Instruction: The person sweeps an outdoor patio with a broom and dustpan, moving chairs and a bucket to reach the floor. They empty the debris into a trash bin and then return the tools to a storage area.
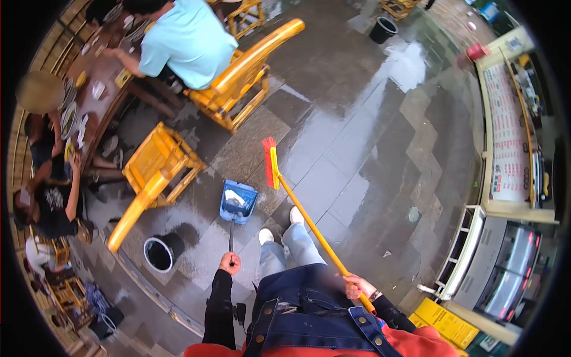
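My left hand point(229, 263) is closed around the dark handle of a blue dustpan point(238, 202), which is low over or on the wet paving, with something whitish in its pan. In my right hand point(358, 287) is the yellow-orange pole of a broom point(315, 229). The broom's head, with red bristles point(269, 160), is ahead and to the right of the dustpan, apart from it. My white shoes are between the two tools.
Bamboo chairs point(157, 160) and a long table point(107, 71) with seated people are at the left. One black bin point(159, 253) stands left of the dustpan, another point(383, 30) far ahead. A glass-fronted cabinet point(505, 273) and yellow boxes point(443, 321) are on the right.
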Motion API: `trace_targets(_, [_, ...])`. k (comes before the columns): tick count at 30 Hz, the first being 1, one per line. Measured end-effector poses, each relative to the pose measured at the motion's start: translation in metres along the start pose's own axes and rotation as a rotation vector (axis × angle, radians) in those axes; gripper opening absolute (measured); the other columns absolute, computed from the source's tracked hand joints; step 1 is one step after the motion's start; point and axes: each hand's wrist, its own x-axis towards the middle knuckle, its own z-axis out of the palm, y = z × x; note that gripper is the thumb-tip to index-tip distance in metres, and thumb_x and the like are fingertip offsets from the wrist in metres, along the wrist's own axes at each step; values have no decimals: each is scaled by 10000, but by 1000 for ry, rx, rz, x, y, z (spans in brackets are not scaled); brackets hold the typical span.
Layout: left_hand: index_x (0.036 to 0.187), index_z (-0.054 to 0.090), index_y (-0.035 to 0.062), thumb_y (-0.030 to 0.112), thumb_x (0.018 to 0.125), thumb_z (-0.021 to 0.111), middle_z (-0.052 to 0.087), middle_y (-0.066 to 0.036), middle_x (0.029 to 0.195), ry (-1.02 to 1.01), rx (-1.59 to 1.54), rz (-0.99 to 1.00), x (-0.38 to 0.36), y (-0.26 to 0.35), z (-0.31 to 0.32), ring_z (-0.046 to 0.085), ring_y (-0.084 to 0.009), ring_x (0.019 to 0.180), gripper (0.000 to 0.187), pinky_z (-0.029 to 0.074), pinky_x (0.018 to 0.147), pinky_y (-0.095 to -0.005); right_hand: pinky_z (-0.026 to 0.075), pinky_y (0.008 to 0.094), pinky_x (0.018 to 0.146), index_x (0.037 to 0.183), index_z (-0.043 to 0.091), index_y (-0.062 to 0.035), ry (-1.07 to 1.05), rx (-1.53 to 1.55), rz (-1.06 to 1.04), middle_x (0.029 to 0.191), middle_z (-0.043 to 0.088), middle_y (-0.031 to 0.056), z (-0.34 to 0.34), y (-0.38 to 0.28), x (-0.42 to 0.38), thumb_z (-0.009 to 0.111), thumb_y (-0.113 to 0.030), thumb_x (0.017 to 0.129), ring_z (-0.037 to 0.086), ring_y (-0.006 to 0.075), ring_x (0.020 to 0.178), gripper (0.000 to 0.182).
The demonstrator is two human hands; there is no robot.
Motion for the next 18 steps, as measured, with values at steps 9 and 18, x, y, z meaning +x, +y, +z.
trace_targets(9, [617,373,55,78,744,412,334,42,463,-133,288,-175,-5,-38,168,340,-47,383,135,296,370,-167,260,233,290,832,360,-103,322,-83,-432,422,276,-22,-87,-21,-37,463,-34,744,280,84,295,152])
trace_targets(18, [652,355,29,56,736,427,353,24,471,-178,304,-214,-12,-112,393,355,-58,364,114,328,361,-166,286,262,303,682,326,-98,446,160,-620,435,295,-6,-152,-77,-70,450,-18,720,307,97,313,152])
